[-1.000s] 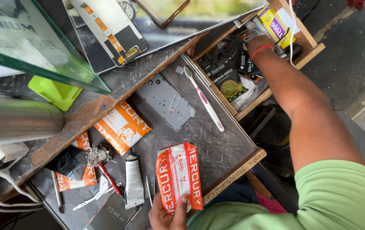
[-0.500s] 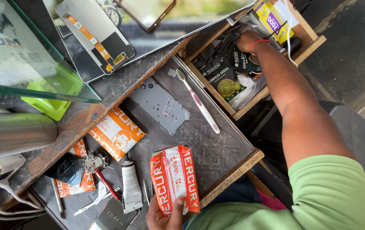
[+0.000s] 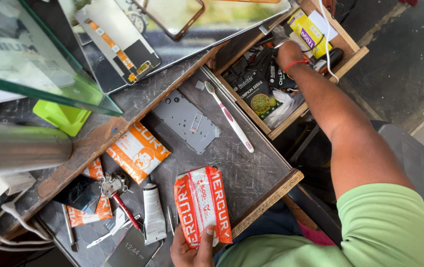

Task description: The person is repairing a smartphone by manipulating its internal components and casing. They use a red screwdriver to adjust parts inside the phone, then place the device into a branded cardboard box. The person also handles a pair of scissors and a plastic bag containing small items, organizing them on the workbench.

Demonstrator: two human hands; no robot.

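Note:
My left hand (image 3: 192, 249) grips the lower edge of a red and white plastic packet (image 3: 202, 202), thumb on top, at the near edge of the scratched grey worktop (image 3: 251, 173). My right arm stretches into an open wooden drawer (image 3: 353, 52) at the upper right. My right hand (image 3: 288, 49), with a red thread at the wrist, is among dark sachets (image 3: 254, 86) beside a yellow box (image 3: 308, 32). Its fingers are hidden, so I cannot tell whether it holds anything.
On the worktop lie a grey phone back frame (image 3: 187, 121), a white and pink toothbrush (image 3: 229, 116), orange packets (image 3: 138, 151), a glue tube (image 3: 153, 212), keys (image 3: 113, 185) and tweezers. A phone screen panel (image 3: 118, 47), a green holder (image 3: 63, 116) and a glass pane (image 3: 29, 54) sit further back.
My right hand has shifted slightly left inside the drawer, away from the yellow box. The packet in my left hand has stayed in place.

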